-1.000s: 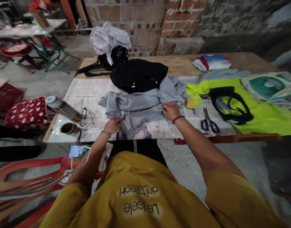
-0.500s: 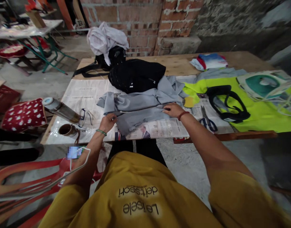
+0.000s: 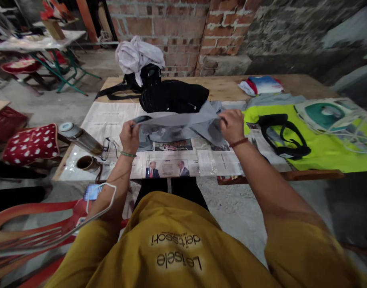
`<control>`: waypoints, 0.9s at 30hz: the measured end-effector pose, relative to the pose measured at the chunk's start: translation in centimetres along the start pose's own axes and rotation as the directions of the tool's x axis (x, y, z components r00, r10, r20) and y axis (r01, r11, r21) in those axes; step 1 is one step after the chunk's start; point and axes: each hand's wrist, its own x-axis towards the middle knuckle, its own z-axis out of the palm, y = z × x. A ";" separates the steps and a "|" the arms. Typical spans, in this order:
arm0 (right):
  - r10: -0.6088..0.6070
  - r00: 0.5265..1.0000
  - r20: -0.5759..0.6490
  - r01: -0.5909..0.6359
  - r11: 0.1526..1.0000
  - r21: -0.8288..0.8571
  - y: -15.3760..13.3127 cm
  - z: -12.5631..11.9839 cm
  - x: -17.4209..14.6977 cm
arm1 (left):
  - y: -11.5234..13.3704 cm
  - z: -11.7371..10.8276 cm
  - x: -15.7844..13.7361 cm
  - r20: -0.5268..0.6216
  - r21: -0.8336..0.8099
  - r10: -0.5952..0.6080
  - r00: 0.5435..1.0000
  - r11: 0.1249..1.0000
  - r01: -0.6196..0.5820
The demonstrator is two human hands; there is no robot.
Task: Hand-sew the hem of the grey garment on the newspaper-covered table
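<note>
A length of grey cloth [image 3: 183,120] is stretched between my two hands, its near edge raised off the newspaper-covered table. My left hand [image 3: 130,136] is closed on the cloth's left end, where a darker strip shows. At the other end my right hand [image 3: 232,126] pinches the cloth, fingers curled. More of the grey fabric lies bunched beneath and behind the raised edge. A black bag [image 3: 174,96] sits just beyond it. Between my forearms the newspaper [image 3: 168,166] shows printed photos.
To the left stand a bottle [image 3: 81,139], a brown mug [image 3: 88,164] and eyeglasses [image 3: 109,149]. On the right are a neon yellow cloth [image 3: 327,156], a black strap [image 3: 284,136] and a green-and-white iron [image 3: 326,114]. A red chair [image 3: 33,218] stands at lower left.
Both hands have risen and moved away from me, lifting the grey cloth's near edge off the table. Newspaper that lay under it now shows. My right forearm now partly covers the scissors.
</note>
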 end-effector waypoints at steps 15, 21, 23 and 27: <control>-0.095 0.974 0.207 0.071 0.990 0.120 0.3 7.5 -20.1 | -7.0 -6.4 -15.6 0.643 0.035 0.162 0.749 0.970 -0.240; -0.069 0.984 0.164 0.036 0.980 0.198 0.2 6.4 -19.2 | -5.6 -7.0 -14.2 0.597 0.027 0.072 0.799 0.994 -0.109; 0.000 0.993 0.114 -0.021 0.984 0.179 -0.9 6.1 -17.1 | -5.2 -5.9 -12.7 0.457 0.085 -0.076 0.886 0.996 0.042; 0.027 0.990 0.138 -0.050 0.985 0.165 -4.6 6.8 -10.9 | -4.6 -1.5 -8.7 0.274 0.308 -0.454 0.848 0.877 0.370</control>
